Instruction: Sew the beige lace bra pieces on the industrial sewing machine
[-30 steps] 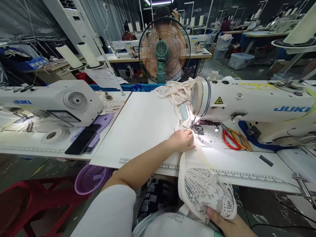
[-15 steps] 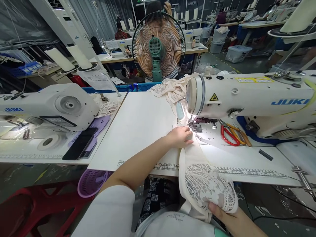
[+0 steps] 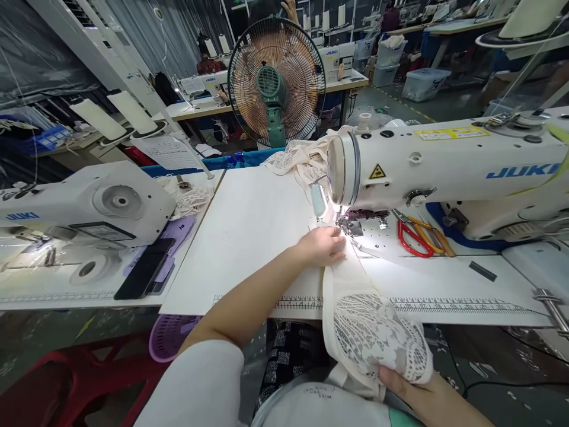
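My left hand (image 3: 322, 245) rests palm down, fingers together, on the cream fabric (image 3: 344, 279) just left of the presser foot (image 3: 349, 224) of the white sewing machine (image 3: 444, 172). The fabric runs from under the needle over the table edge to a lace-covered piece (image 3: 377, 338). My right hand (image 3: 402, 385) grips that lace piece from below, near my lap. More cream and lace fabric (image 3: 297, 160) is piled behind the machine head.
Red-handled scissors (image 3: 413, 237) lie on the machine bed to the right. A second sewing machine (image 3: 84, 207), a black phone (image 3: 144, 276) and lace scraps sit on the left table. A fan (image 3: 275, 83) stands behind. A purple basket (image 3: 171, 335) and a red stool (image 3: 66, 379) are below left.
The view has tilted down slightly. Both hands keep their hold on the fabric; the left hand stays beside the presser foot.
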Demonstrator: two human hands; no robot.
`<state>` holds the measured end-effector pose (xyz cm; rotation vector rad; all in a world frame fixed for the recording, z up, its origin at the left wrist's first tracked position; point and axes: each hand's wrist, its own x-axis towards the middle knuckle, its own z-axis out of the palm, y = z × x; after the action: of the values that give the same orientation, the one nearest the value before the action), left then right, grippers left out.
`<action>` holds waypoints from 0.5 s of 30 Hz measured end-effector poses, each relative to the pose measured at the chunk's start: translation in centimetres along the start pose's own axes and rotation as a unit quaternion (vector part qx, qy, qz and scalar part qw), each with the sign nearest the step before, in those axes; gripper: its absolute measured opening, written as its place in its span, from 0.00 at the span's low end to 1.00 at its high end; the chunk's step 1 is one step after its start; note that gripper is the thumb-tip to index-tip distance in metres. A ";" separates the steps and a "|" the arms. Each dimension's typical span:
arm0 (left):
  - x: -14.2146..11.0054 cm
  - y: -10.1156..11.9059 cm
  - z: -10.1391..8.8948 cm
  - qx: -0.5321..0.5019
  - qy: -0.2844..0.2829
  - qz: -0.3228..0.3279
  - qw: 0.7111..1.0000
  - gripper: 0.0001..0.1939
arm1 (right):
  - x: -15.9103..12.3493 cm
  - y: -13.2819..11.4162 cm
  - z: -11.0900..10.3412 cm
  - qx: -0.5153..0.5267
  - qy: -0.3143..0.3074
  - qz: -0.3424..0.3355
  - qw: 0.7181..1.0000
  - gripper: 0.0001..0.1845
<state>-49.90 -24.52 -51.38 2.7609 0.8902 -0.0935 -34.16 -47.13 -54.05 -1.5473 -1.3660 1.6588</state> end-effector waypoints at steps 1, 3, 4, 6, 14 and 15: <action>0.0 0.1 -0.1 0.002 0.002 -0.001 1.000 0.24 | 0.1 -0.1 0.0 -0.002 0.001 -0.003 1.000 0.45; -0.1 0.2 -0.2 0.005 0.002 -0.004 1.000 0.23 | 0.3 0.0 -0.2 -0.006 -0.010 -0.008 1.000 0.43; -0.1 0.2 -0.3 0.006 0.003 -0.006 1.000 0.23 | 0.4 0.1 -0.2 -0.009 -0.025 -0.012 1.000 0.42; -0.2 0.3 -0.3 0.007 0.008 -0.015 1.000 0.22 | 0.6 0.5 -0.4 -0.010 -0.055 -0.032 0.998 0.40; -0.3 0.3 -2.0 0.034 0.018 -0.002 0.999 0.19 | 1.9 -0.4 -0.5 0.031 -0.094 -0.160 0.982 0.28; -0.3 0.4 -2.2 0.043 0.019 0.021 0.999 0.19 | 2.0 -0.9 -0.4 0.037 -0.091 -0.198 0.975 0.26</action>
<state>-49.94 -24.46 -49.17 2.8687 0.8569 -0.0732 -34.47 -44.95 -54.09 -1.0167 -1.5663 1.6029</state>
